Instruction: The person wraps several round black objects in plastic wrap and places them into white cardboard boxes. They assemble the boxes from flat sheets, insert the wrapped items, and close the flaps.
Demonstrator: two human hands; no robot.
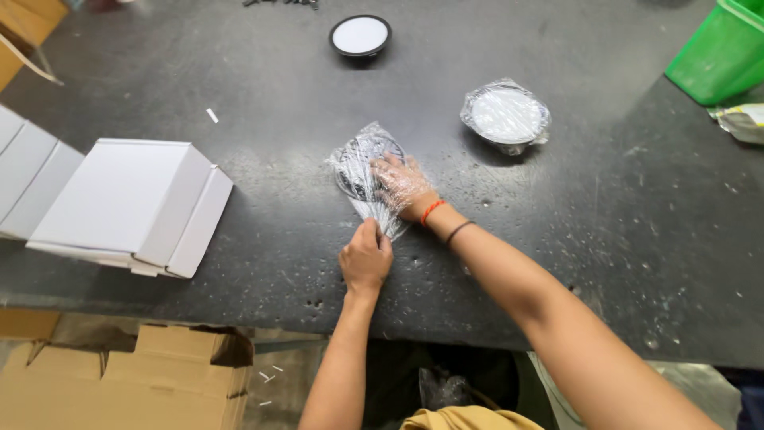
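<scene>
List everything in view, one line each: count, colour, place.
Dark stone worktable: 1, black, fills the view.
Clear plastic bag with round black disc inside: 1, centre.
Round black-rimmed white disc, bare: 1, top centre.
Round white disc wrapped in clear plastic: 1, right of centre.
White folded cardboard boxes: several, left.
Green plastic bin: 1, top right.
Brown cardboard carton: 1, on the floor, lower left.
Left hand: pinches the bag's opening.
Right hand: inside the bag, red and black wristbands.
</scene>
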